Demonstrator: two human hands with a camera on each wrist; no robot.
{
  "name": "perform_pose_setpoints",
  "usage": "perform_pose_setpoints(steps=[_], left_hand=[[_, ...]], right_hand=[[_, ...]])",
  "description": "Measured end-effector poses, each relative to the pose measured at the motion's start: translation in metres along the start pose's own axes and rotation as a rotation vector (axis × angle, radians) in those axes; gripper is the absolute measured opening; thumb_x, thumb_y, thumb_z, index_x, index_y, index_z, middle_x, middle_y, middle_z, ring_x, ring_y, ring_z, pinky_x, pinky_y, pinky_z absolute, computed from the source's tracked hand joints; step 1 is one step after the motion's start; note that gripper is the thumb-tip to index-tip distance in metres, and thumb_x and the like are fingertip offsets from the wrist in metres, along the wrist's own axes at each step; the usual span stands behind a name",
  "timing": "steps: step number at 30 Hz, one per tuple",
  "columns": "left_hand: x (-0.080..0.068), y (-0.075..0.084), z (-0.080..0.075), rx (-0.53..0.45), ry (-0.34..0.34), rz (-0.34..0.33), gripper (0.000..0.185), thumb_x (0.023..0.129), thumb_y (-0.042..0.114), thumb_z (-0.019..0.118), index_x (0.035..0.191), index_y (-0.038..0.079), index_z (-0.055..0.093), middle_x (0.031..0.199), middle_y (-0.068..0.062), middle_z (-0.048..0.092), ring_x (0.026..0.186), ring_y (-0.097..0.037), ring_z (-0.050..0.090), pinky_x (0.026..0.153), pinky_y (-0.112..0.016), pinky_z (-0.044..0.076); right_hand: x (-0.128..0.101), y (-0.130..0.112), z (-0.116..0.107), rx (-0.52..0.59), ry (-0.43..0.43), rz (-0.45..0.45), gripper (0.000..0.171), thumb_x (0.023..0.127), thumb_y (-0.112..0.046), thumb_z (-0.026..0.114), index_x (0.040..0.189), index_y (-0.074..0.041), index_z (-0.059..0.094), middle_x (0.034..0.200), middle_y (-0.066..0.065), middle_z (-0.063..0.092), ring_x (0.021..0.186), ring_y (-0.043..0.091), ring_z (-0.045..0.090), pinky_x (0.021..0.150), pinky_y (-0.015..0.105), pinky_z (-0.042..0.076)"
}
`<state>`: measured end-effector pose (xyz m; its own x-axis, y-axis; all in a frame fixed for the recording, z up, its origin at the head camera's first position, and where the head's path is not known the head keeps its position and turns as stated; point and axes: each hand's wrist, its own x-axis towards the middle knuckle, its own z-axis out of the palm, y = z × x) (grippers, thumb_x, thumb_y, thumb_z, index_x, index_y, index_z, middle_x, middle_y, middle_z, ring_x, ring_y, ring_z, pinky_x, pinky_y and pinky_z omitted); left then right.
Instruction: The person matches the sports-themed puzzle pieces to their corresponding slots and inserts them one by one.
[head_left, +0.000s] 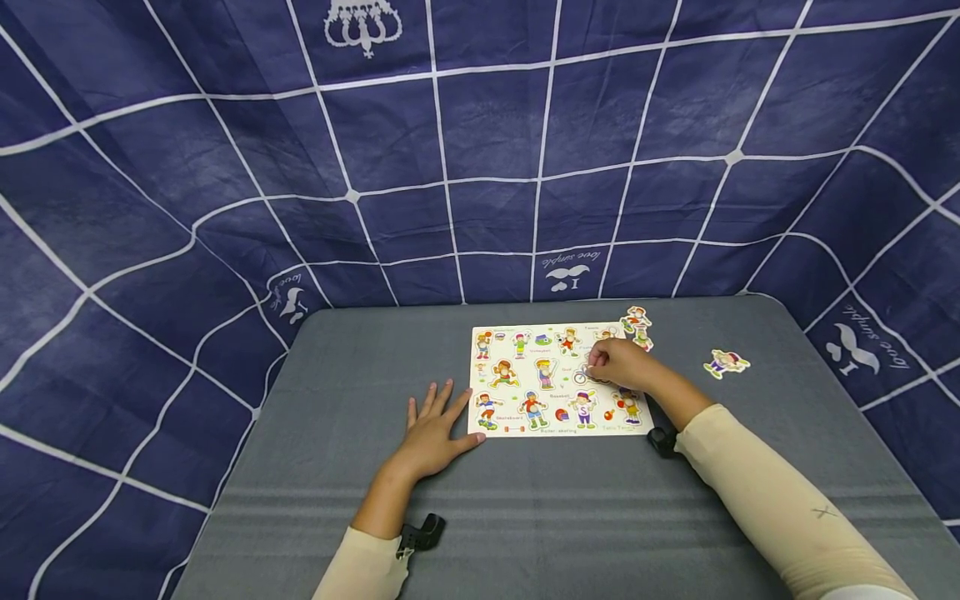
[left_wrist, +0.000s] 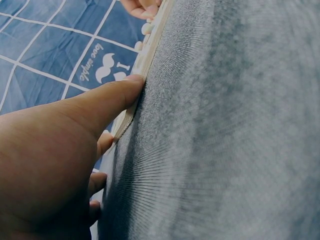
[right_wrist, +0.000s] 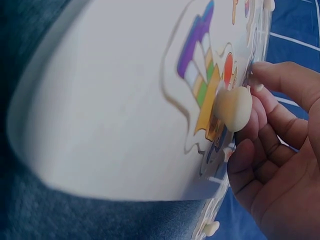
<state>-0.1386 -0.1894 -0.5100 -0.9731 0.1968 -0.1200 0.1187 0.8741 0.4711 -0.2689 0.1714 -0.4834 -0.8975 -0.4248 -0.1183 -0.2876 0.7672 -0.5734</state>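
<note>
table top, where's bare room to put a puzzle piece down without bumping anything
Bare grey table lies between the sleeves, nearer than the puzzle board, and left of the left hand. It is crowded at the board's far right corner, by the loose pieces and right hand.

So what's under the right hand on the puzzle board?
The right hand covers the right middle of the puzzle board, fingers curled at a piece there. A bicycle drawing shows beside the fingers. The piece itself and its slot are hidden.
</note>
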Motion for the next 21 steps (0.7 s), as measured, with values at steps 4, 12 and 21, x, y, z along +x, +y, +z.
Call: perform_pose_setpoints(steps=[4, 12, 21], left_hand=[[0.000, 0.000, 0.001, -0.003, 0.010, 0.004, 0.083, 0.090, 0.062, 0.066, 0.159, 0.028, 0.036, 0.170, -0.011, 0.019, 0.159, -0.039, 0.004, 0.122, -0.068, -0.003], [-0.001, 0.001, 0.002, -0.008, 0.014, 0.007, 0.083, 0.090, 0.060, 0.067, 0.159, 0.026, 0.036, 0.170, -0.013, 0.019, 0.158, -0.040, 0.005, 0.122, -0.069, -0.003], [-0.001, 0.001, 0.001, 0.005, 0.011, 0.001, 0.083, 0.090, 0.064, 0.065, 0.159, 0.028, 0.035, 0.170, -0.011, 0.018, 0.159, -0.039, 0.004, 0.122, -0.069, -0.003]], right_hand=[[0.000, -0.001, 0.000, 0.006, -0.006, 0.007, 0.012, 0.090, -0.017, 0.075, 0.086, -0.010, 0.066, 0.075, -0.001, 0.059, 0.067, 0.012, 0.052, 0.061, 0.026, 0.042], [-0.005, 0.000, -0.001, 0.022, 0.039, -0.022, 0.010, 0.091, -0.018, 0.074, 0.090, -0.010, 0.068, 0.080, 0.000, 0.061, 0.072, 0.013, 0.053, 0.066, 0.028, 0.043], [-0.013, 0.007, 0.001, 0.063, 0.203, -0.113, 0.006, 0.091, -0.010, 0.073, 0.093, -0.006, 0.072, 0.082, 0.002, 0.064, 0.075, 0.010, 0.055, 0.068, 0.022, 0.046]])
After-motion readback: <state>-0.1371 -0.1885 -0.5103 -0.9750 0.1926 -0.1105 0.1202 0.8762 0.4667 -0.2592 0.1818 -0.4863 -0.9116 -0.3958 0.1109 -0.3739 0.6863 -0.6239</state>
